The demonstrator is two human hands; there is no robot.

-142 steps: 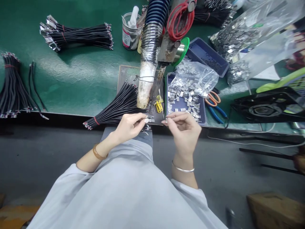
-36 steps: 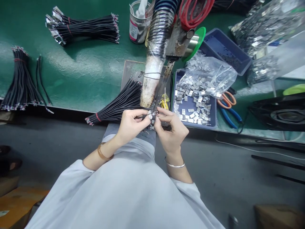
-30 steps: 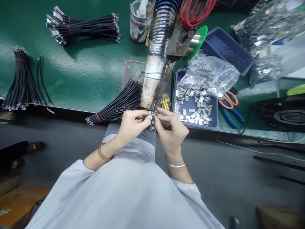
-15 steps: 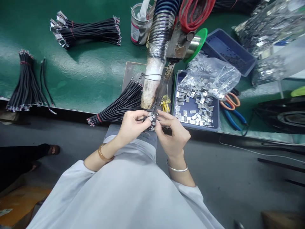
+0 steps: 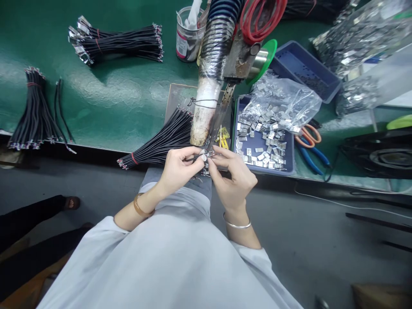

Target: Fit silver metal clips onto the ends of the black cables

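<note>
Close together in front of my body, both hands work at the bench edge. My left hand [image 5: 180,168] pinches a black cable near its end, with white coverings on the fingertips. My right hand [image 5: 236,175] is closed at a small metal connector [image 5: 210,152] at that cable end, thumb and forefinger touching it. Just beyond the fingertips is the tip of a soldering iron [image 5: 222,109], beside a taped hose [image 5: 202,111]. A banded bundle of black cables [image 5: 154,143] lies left of my left hand. Fine detail at the joint is too small to tell.
Right of my hands stands a blue tray [image 5: 291,165] of loose metal connectors under a plastic bag [image 5: 289,101]. Orange scissors [image 5: 308,136] and blue-handled pliers [image 5: 312,161] lie beside it. More cable bundles [image 5: 122,43] rest at left. A co-worker's legs [image 5: 35,214] show lower left.
My right fingers have closed in slightly toward the left fingertips at the metal connector. The co-worker's legs at the lower left have shifted, with more of one leg showing.
</note>
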